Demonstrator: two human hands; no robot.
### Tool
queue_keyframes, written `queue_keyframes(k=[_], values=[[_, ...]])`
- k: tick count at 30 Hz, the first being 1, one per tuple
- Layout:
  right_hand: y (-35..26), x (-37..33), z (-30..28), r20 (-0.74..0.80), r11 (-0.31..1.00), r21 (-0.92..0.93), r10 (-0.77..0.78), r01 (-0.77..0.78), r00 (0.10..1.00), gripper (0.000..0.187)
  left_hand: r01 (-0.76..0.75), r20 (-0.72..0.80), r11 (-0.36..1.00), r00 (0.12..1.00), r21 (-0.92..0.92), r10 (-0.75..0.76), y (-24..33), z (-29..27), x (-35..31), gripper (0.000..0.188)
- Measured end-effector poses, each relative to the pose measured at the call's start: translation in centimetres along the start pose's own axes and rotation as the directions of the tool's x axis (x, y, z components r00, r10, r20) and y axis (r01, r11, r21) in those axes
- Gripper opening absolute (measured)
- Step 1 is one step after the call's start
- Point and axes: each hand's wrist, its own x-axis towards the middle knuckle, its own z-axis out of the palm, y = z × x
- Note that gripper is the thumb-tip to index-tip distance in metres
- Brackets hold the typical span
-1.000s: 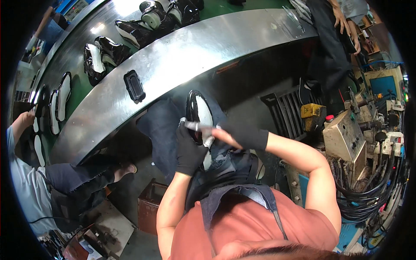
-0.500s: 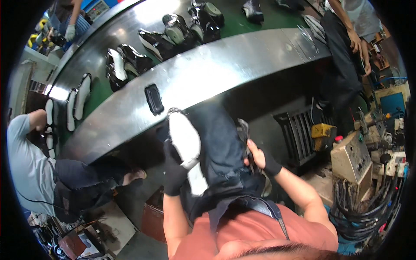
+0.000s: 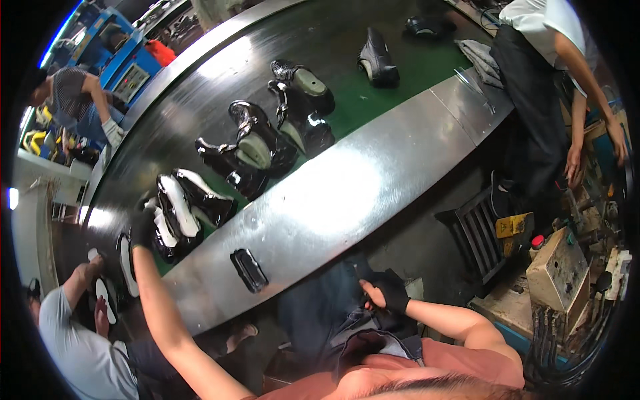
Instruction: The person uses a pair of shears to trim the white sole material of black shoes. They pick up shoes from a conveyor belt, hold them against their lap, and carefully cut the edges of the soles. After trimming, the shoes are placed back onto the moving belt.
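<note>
My left hand (image 3: pixel 143 224), in a dark fingerless glove, reaches out over the green conveyor. It is at the near-left side of a glossy black shoe (image 3: pixel 165 230) with a white sole-like face upward; its fingers are dark and cannot be made out. Two similar black-and-white shoes (image 3: pixel 179 207) lie just right of that one. Close to my lap, my gloved right hand (image 3: pixel 377 295) is closed around a dark metal hand tool (image 3: pixel 358 272); only a slim end of it shows.
A metal ledge (image 3: pixel 407 143) borders the conveyor and carries a black oblong tray-like piece (image 3: pixel 249 270). Further black shoes (image 3: pixel 257 150) stand along the belt. Co-workers are at the left, far left and right. A control box (image 3: pixel 557 270) with a red button stands at right.
My left hand has moved from my lap to the conveyor, and the white-faced shoe it held now lies there. My right hand has shifted slightly left, keeping the tool. My view has turned.
</note>
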Motion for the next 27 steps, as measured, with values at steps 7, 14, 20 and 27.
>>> queue_keyframes(k=[7, 14, 20, 27], values=[[-5.7, 1.5, 0.6, 0.031, 0.963, -0.229, 0.153, -0.142, 0.988, 0.051, -0.488, -0.002, 0.852, 0.868, 0.189, 0.497, 21.3, 31.5, 1.4, 0.076], [-4.7, 0.1, -0.1, -0.036, 0.99, -0.137, 0.032, -0.037, 0.999, 0.048, -0.303, -0.118, 0.858, 0.917, 0.414, 0.381, 17.1, 34.4, 2.1, 0.085], [-0.8, 0.2, -0.7, -0.004, 0.997, 0.018, 0.071, -0.071, 0.997, 0.055, -0.171, -0.224, 0.969, 0.952, 0.18, 0.21, 15.8, 35.1, 0.0, 0.088], [1.6, 1.0, -0.7, 0.07, 0.989, 0.053, 0.137, -0.141, 0.988, 0.058, 0.052, -0.404, 0.977, 0.914, 0.209, 0.038, 17.8, 39.1, 0.2, 0.088]])
